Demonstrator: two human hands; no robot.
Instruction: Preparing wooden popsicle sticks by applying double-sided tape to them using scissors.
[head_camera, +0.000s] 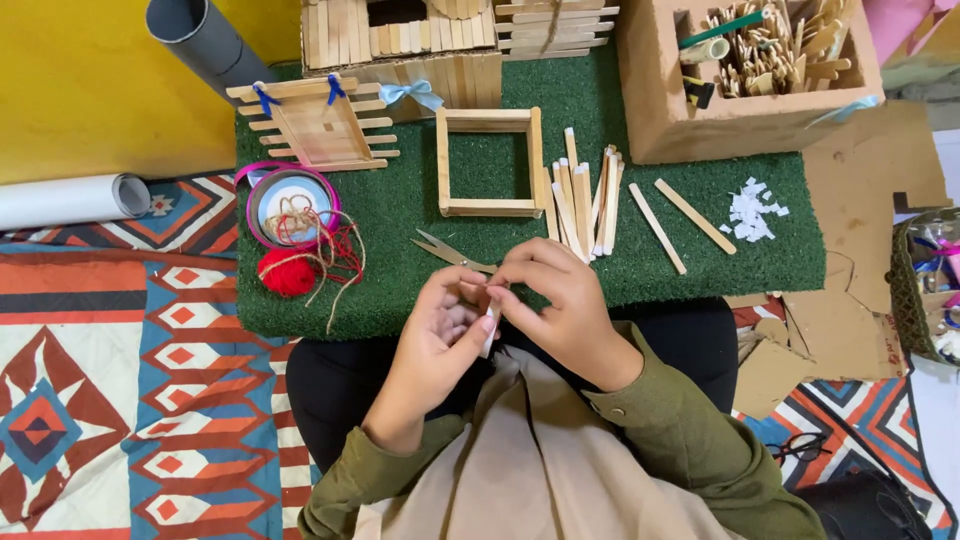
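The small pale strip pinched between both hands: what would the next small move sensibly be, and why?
Probably finish peeling or separating the small pale strip. Both the left hand and the right hand pinch it close together at one end, above the lap, with the scissors lying unused on the green mat. What the strip is stays too small to tell.

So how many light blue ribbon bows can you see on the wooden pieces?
1 light blue bow, on the craft-stick house at the back of the green mat. Two darker blue ties sit on the small stick frame; others may be hidden.
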